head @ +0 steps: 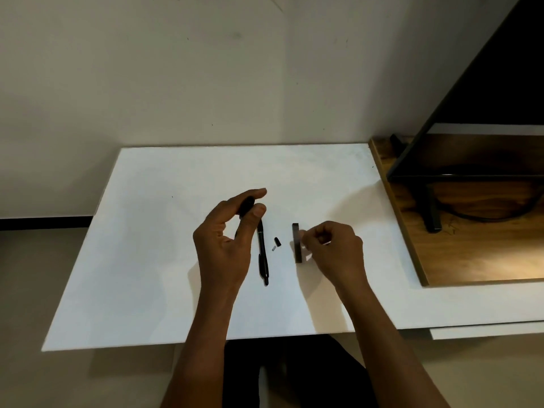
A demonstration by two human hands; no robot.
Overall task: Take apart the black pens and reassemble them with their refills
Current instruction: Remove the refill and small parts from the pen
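One black pen [263, 254] lies whole near the middle of the white counter [147, 260]. Its long axis runs from 12 to 6 o'clock, and what looks like the writing tip is at the 6 o'clock end, toward the person; it is probably parked there awaiting its turn. At its 11 o'clock the left hand [226, 245] is raised off the counter, its grip clenched on a black barrel [246, 205] between thumb and fingertips. The barrel tilts from 1 down toward 7 o'clock, likely held steady for a part to go in or come out. Just at 3 o'clock of the lying pen sit a small black piece [277, 241] and a smaller grey bit [273, 248], apparently set aside within easy reach. Further toward 3 o'clock a dark block [298, 245] stands on edge, lengthwise 12 to 6. The right hand [332, 251] is beside it with fingers curled; whether its grip pinches anything I cannot tell. A wooden board [441, 260] borders the counter at 3 o'clock.
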